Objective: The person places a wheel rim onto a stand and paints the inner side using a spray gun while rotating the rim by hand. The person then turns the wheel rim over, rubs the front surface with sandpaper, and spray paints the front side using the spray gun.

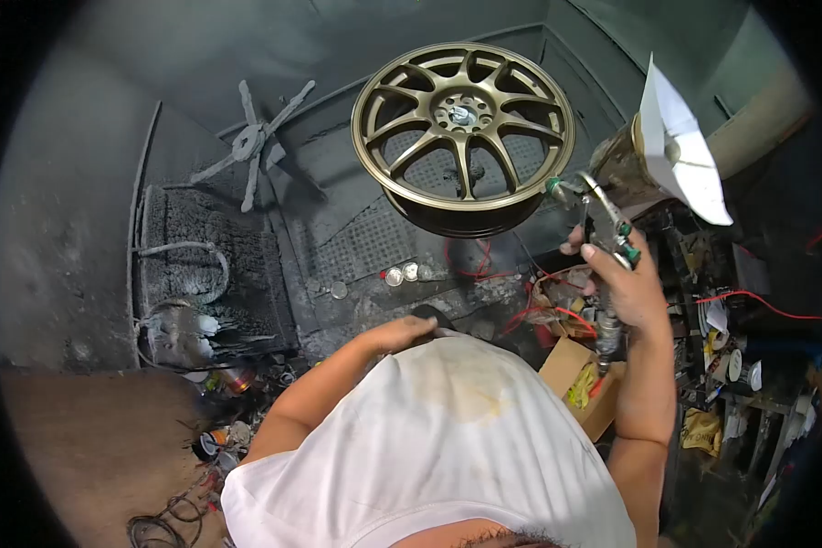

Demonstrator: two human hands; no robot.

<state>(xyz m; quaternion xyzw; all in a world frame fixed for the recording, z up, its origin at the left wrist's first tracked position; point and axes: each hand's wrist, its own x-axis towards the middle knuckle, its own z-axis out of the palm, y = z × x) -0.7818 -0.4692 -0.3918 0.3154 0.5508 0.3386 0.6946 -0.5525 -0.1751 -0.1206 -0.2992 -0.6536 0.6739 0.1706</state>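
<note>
My right hand (628, 285) is wrapped around a spray gun (601, 196) with green fittings, close to the lower right rim of a bronze multi-spoke wheel (466, 173). The wheel is raised with its face up and has a silver centre. A cup with a white paper sheet (690, 155) around its top is near the gun, partly behind it. At my waist, my left hand (400, 334) is against the front of my white shirt (447, 411), beside a small dark thing (437, 317) that I cannot make out. Most of its fingers are hidden.
To the left, a coated cross-shaped stand (249, 143) stands near a rough dark filter panel (192, 228). Small tins (394, 276) sit on the dusty floor. A cardboard box (566, 370), red hose (749, 294) and cluttered shelves (749, 402) are on the right.
</note>
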